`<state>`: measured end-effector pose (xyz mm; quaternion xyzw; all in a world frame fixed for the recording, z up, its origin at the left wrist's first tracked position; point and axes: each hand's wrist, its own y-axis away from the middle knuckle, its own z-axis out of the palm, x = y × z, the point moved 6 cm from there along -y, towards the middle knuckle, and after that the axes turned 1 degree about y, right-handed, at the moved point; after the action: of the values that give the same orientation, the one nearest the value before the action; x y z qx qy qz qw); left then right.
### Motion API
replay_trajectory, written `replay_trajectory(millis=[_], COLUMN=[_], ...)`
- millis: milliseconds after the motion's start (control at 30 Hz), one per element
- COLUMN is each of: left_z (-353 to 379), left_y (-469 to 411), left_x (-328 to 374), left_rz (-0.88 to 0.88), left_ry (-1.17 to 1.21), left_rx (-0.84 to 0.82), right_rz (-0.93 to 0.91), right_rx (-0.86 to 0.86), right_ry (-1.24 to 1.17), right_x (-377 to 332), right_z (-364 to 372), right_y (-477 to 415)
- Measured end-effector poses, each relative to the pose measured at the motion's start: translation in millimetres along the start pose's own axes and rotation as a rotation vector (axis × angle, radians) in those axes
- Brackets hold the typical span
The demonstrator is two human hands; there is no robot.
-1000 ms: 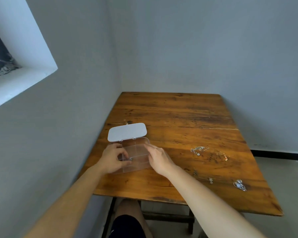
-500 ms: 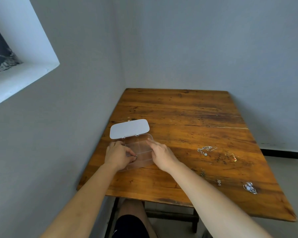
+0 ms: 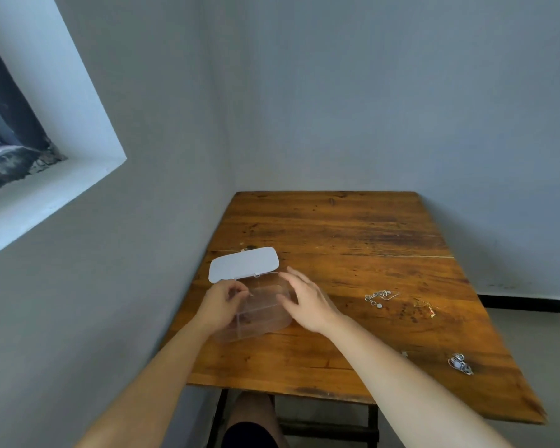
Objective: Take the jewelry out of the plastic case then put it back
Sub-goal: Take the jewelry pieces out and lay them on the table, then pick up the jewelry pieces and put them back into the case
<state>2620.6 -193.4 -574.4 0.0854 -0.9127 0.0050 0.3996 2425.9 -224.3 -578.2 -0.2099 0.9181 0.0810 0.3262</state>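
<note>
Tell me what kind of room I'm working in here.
Probably a bare corner of a home or plain workroom, not a shop or lab. A worn wooden table is pushed into the corner of plain grey walls, with a deep-set window on the left.

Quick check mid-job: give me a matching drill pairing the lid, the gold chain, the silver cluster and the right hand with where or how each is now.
Things:
1. lid
2. gold chain
3. silver cluster
4. right hand

States:
A. near the table's front right edge
B. open, tipped back behind the case
C. fingers spread at the case's right side
D. right of the silver necklace

Pairs: 1-B, 2-D, 3-A, 4-C
</note>
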Motion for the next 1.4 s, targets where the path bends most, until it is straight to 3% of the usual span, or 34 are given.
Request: replay_trajectory(millis=[267,500,867,967,1233,1400], left_z=[-15,15,145,152,152,154], left_y=[-3,3,27,28,40,40], left_x=[88,164,105,89,78,87], left_rz=[0.086,0.216,0.046,0.025,-0.016,-0.001], left_ry=[0.508,0.663,0.325,0.22,0.295,0.243], left_rx=[0.076,0.036,-0.156,-0.167,-0.159,-0.194], right_rz=[0.093,0.26,0.311,0.292,0.293,0.291], right_rx=[0.046,0.018,0.035,0.068,0.09,0.057], right_ry=[0.048,0.177,0.45,0.48,0.48,0.34], right_x=[24,81,149,150,151,150], right_z=[-52,-78,-48,-46,-45,-51], right_y=[30,83,152,152,150,150])
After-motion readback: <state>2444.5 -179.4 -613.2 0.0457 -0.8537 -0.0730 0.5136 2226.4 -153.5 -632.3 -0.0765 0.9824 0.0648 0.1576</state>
